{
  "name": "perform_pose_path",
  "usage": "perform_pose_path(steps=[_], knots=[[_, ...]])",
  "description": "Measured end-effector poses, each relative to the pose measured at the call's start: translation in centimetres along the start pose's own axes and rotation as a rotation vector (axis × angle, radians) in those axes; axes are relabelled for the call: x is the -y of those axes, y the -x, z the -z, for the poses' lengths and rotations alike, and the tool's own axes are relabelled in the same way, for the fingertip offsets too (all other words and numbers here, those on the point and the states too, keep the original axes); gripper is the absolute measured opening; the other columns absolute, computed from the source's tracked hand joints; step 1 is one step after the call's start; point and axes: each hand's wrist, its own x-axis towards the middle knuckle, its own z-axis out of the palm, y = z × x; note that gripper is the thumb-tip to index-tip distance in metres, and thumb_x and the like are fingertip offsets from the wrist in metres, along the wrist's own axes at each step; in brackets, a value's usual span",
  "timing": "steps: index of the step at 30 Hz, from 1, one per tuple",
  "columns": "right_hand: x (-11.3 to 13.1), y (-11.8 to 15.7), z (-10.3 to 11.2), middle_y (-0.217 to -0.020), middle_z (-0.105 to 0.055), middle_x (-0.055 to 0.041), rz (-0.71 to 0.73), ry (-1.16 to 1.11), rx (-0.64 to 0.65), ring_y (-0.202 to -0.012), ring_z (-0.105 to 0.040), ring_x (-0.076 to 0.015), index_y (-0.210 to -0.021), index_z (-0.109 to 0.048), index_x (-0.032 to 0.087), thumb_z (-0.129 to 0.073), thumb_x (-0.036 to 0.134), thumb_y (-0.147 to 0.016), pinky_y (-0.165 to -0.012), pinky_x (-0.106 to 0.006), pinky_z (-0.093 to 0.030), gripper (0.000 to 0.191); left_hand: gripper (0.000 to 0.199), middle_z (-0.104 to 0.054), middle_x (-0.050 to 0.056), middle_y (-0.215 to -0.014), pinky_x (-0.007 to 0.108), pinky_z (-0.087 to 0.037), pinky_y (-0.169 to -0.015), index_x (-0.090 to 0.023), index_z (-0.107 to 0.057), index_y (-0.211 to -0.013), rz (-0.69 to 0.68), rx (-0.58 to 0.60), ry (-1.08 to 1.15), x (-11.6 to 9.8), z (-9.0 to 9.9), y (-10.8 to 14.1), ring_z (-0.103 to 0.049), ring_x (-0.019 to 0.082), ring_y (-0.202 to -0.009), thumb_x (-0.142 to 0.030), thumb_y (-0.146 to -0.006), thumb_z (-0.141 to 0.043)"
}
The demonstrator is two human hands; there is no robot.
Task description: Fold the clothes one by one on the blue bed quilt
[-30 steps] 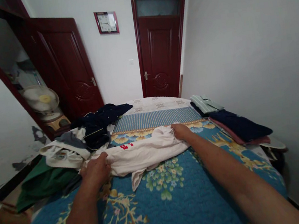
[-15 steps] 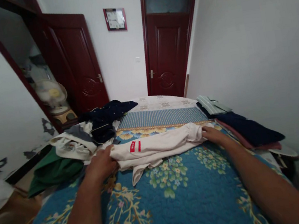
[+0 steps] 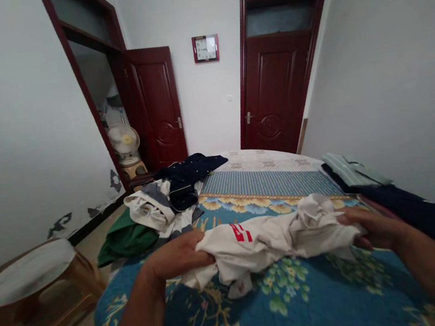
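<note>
A cream-white shirt [image 3: 269,234] with a red print is stretched sideways between my two hands, bunched and creased, just above the bed. Its left end is gripped by my left hand [image 3: 184,252], fingers closed round the cloth. My right hand [image 3: 368,225] is closed on the right end, where the fabric is crumpled into a thick bunch. A loose flap of the shirt hangs down near the left hand. Beneath lies a blue floral quilt [image 3: 306,318].
On the bed's left is a heap of loose clothes: a dark navy garment [image 3: 196,169], a white-and-grey one [image 3: 148,206] and a green one [image 3: 128,236]. Folded clothes [image 3: 403,200] lie along the right edge. A stool [image 3: 29,273] stands at the left; a fan [image 3: 124,141] is by the open door.
The shirt has gone from lying flat on the quilt to being lifted and bunched, closer to me. Both hands still grip its ends. The camera view has swung left and up.
</note>
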Motion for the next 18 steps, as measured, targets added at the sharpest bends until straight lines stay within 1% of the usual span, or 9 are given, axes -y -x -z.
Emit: perform_pose_path(steps=[2, 4, 6, 8, 10, 13, 15, 16, 18], knots=[[1.1, -0.6, -0.7, -0.043, -0.049, 0.0016, 0.003, -0.031, 0.081, -0.032, -0.037, -0.0094, -0.072, -0.066, 0.020, -0.072, 0.071, -0.077, -0.036, -0.021, -0.029, 0.052, 0.033, -0.082, 0.004, -0.098, 0.034, -0.059, -0.080, -0.022, -0.083, -0.100, 0.005, 0.005, 0.141, 0.2, 0.4, 0.5, -0.074, 0.030, -0.093, -0.042, -0.075, -0.079], [3.5, -3.0, -2.4, -0.050, -0.056, 0.0002, 0.056, -0.101, 0.041, -0.035, -0.043, -0.0101, -0.075, -0.066, 0.019, -0.074, 0.065, -0.080, -0.037, -0.021, -0.035, 0.046, 0.038, -0.081, 0.006, -0.096, 0.033, -0.059, -0.074, -0.020, -0.082, -0.105, -0.014, -0.132, 0.288, 0.6, 1.4, 0.2, -0.073, 0.028, -0.086, -0.040, -0.074, -0.080], [7.4, -6.8, -4.6, -0.065, -0.067, -0.0027, 0.167, -0.221, -0.088, -0.047, -0.056, -0.0128, -0.082, -0.067, 0.019, -0.078, 0.051, -0.080, -0.045, -0.023, -0.048, 0.034, 0.043, -0.079, 0.008, -0.092, 0.031, -0.056, -0.066, -0.017, -0.080, -0.108, -0.058, -0.390, 0.402, 0.9, 3.2, -1.0, -0.071, 0.025, -0.076, -0.040, -0.073, -0.079], [12.4, -11.3, -6.7, -0.090, -0.076, -0.0067, 0.378, -0.372, -0.277, -0.074, -0.072, -0.0192, -0.096, -0.069, 0.019, -0.077, 0.040, -0.080, -0.069, -0.031, -0.063, 0.027, 0.047, -0.077, 0.009, -0.090, 0.029, -0.054, -0.061, -0.014, -0.078, -0.111, -0.130, -0.698, 0.458, 0.6, 5.9, -3.0, -0.068, 0.022, -0.072, -0.043, -0.074, -0.078], [17.5, -15.4, -8.4, -0.114, -0.076, -0.0086, 0.620, -0.464, -0.403, -0.101, -0.076, -0.0226, -0.113, -0.067, 0.022, -0.070, 0.036, -0.086, -0.090, -0.040, -0.063, 0.030, 0.051, -0.076, 0.008, -0.093, 0.028, -0.054, -0.061, -0.014, -0.076, -0.115, -0.216, -0.977, 0.467, 0.0, 9.4, -5.3, -0.067, 0.020, -0.073, -0.042, -0.073, -0.078], [22.6, -20.0, -10.2, -0.144, -0.067, -0.0095, 0.778, -0.414, -0.459, -0.128, -0.069, -0.0223, -0.140, -0.058, 0.030, -0.065, 0.031, -0.090, -0.105, -0.047, -0.057, 0.050, 0.056, -0.075, 0.008, -0.094, 0.028, -0.055, -0.062, -0.012, -0.075, -0.118, -0.232, -1.218, 0.406, -0.3, 14.7, -8.8, -0.065, 0.017, -0.070, -0.039, -0.069, -0.078], [22.8, -21.8, -11.8, -0.152, -0.062, -0.0122, 0.784, -0.311, -0.441, -0.134, -0.065, -0.0236, -0.148, -0.054, 0.031, -0.065, 0.031, -0.091, -0.106, -0.048, -0.056, 0.059, 0.056, -0.075, 0.010, -0.096, 0.029, -0.054, -0.062, -0.010, -0.073, -0.120, -0.191, -1.330, 0.307, 0.7, 17.4, -10.6, -0.064, 0.016, -0.068, -0.041, -0.074, -0.073], [21.7, -22.3, -12.6, -0.152, -0.063, -0.0139, 0.763, -0.240, -0.410, -0.134, -0.066, -0.0250, -0.150, -0.055, 0.029, -0.065, 0.032, -0.091, -0.106, -0.048, -0.056, 0.060, 0.055, -0.075, 0.011, -0.098, 0.029, -0.054, -0.062, -0.008, -0.073, -0.122, -0.134, -1.368, 0.238, 1.6, 18.4, -11.2, -0.065, 0.017, -0.068, -0.041, -0.078, -0.069], [17.8, -22.9, -14.5, -0.144, -0.069, -0.0161, 0.680, -0.045, -0.318, -0.129, -0.069, -0.0277, -0.147, -0.060, 0.024, -0.065, 0.033, -0.090, -0.106, -0.050, -0.057, 0.058, 0.052, -0.077, 0.014, -0.097, 0.031, -0.054, -0.065, -0.006, -0.072, -0.120, 0.006, -1.382, 0.083, 3.9, 19.5, -12.0, -0.068, 0.020, -0.073, -0.039, -0.081, -0.065]])
